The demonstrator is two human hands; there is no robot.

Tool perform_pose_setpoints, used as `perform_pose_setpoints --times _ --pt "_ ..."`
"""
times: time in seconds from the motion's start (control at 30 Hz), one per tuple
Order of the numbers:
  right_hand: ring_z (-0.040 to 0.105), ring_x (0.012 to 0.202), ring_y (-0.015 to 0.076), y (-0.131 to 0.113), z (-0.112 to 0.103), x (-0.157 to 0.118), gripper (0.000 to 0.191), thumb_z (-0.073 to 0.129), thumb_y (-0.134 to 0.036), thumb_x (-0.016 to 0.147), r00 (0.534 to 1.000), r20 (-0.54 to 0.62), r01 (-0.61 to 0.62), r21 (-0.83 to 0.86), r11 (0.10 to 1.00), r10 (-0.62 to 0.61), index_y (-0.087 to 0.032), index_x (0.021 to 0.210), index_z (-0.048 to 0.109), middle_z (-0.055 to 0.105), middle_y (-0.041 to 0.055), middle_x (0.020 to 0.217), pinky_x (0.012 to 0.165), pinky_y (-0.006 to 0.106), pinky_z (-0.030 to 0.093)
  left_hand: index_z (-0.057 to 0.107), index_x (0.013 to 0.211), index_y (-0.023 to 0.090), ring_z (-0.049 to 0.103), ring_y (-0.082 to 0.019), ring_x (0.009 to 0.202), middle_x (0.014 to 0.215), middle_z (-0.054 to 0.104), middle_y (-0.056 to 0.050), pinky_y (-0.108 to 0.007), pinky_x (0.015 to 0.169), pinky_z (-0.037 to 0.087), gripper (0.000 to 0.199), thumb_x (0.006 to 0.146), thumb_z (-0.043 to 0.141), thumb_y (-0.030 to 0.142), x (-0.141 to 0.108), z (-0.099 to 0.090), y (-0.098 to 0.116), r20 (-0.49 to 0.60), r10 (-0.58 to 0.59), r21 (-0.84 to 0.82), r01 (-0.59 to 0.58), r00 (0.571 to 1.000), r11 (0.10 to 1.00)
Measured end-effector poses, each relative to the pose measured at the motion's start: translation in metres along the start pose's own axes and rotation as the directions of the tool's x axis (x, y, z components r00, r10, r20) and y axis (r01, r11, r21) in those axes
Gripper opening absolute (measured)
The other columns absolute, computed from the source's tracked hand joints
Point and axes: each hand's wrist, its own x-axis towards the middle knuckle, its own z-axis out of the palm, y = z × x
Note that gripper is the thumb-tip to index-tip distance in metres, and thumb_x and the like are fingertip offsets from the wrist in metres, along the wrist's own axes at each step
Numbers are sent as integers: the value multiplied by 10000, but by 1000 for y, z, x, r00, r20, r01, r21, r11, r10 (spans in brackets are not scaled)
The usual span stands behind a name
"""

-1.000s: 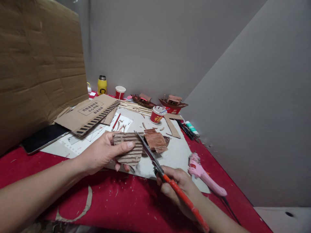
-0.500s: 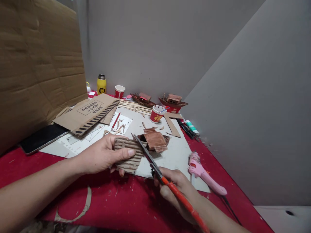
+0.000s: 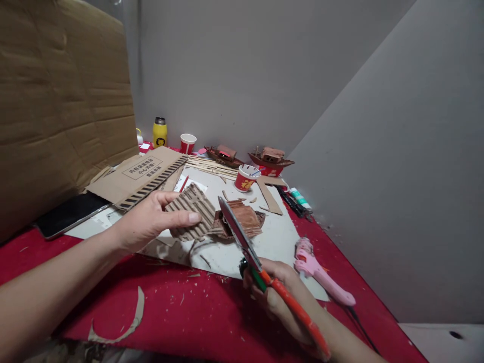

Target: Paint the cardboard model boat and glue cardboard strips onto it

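A small piece of corrugated cardboard [image 3: 194,212], its ridges showing, is pinched between the thumb and fingers of my left hand [image 3: 151,222]. My right hand [image 3: 283,297] grips scissors [image 3: 242,234] with orange handles; their blades look closed or nearly so and point up and away, just right of the cardboard. Partly behind the blades sits a small brown model boat [image 3: 247,219] with a ridged roof, on a white sheet [image 3: 227,264]. The cardboard and the blades are apart.
Two finished-looking model boats, one on the left [image 3: 225,156] and one on the right [image 3: 272,157], stand by the wall. Paper cup [image 3: 247,179], pink glue gun [image 3: 321,275], phone [image 3: 71,214], printed cardboard [image 3: 139,176] and yellow bottle [image 3: 160,133] surround the work. A large cardboard panel [image 3: 68,101] rises at left.
The cardboard has tilted and moved up and left, away from the scissors. The scissors have shifted slightly right. Small scraps now show on the front of the sheet, below the boat.
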Motion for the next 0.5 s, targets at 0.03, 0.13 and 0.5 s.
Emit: perform_pose_setpoints --times 0.03,0.13,0.5 --pt "288 566 109 0 -1 0 611 421 -804 851 1000 19 -5 2 1000 5 -201 783 486 388 -34 657 484 245 256 778 767 143 630 -107 604 725 747 -32 -196 589 494 164 717 842 285 0 -1 0 13 5 6 -5 1000 1000" --pt "283 588 118 0 -3 1 649 386 -835 842 998 65 -8 -30 1000 10 -196 853 500 387 -33 682 500 251 260 772 813 142 660 -127 613 717 750 -45 -211 587 529 161 763 808 291 -2 1 1 97 -8 7 7 995 1000" --pt "354 598 135 -3 -2 -1 644 362 -842 847 997 81 1 -180 984 14 -213 871 502 481 -25 694 556 264 309 731 896 149 606 -87 505 690 706 -18 -146 465 458 159 807 758 278 -6 4 3 280 -196 124 167 940 978"
